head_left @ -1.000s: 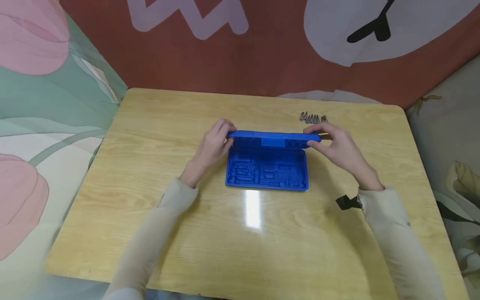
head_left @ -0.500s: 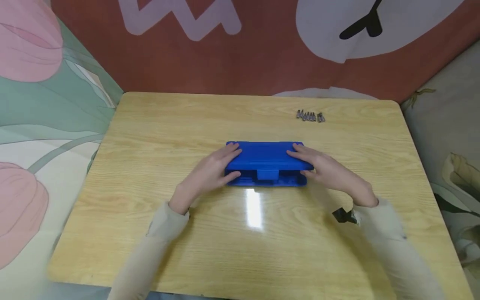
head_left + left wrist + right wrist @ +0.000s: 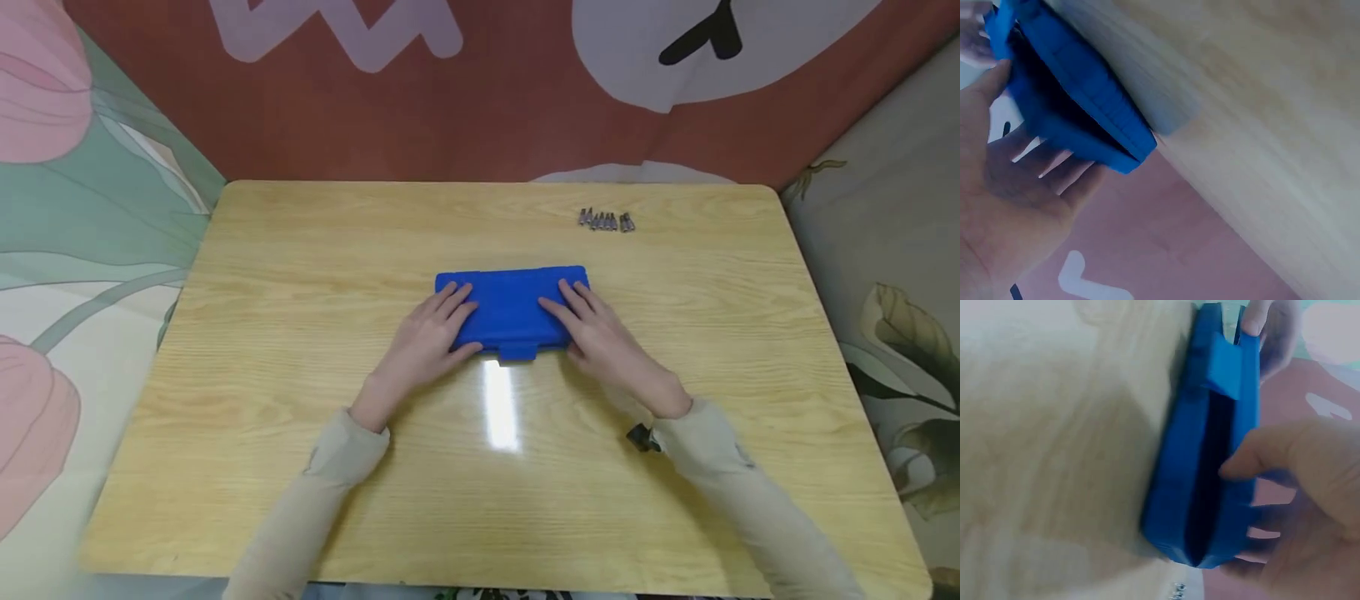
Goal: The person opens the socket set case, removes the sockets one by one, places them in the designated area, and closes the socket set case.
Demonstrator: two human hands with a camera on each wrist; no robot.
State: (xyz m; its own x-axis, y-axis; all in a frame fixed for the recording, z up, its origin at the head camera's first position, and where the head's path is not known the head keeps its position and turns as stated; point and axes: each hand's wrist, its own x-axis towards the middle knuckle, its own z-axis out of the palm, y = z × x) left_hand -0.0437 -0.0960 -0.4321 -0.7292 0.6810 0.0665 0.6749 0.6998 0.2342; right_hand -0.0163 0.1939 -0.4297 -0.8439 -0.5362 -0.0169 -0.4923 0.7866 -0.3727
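Note:
A blue plastic case [image 3: 510,304] lies on the table with its lid lowered and its latch tab [image 3: 517,351] facing the person. Both wrist views show a narrow dark gap between the lid [image 3: 1244,419] and the base [image 3: 1179,469]; the inside cannot be made out. Spread over the lid's left end, my left hand [image 3: 423,342] rests with fingers extended and its thumb [image 3: 994,81] at the front edge. My right hand [image 3: 607,346] lies on the right end, fingers stretched over the lid, thumb [image 3: 1250,456] by the gap.
Several small metal bits [image 3: 605,221] stand in a row near the back of the wooden table [image 3: 300,250]. A red patterned backdrop [image 3: 375,125] rises behind the table. Something black [image 3: 642,437] hangs from the right sleeve.
The lid has swung down towards the person, from raised to nearly flat on the base. Both hands have gone from gripping its raised edge to lying on top.

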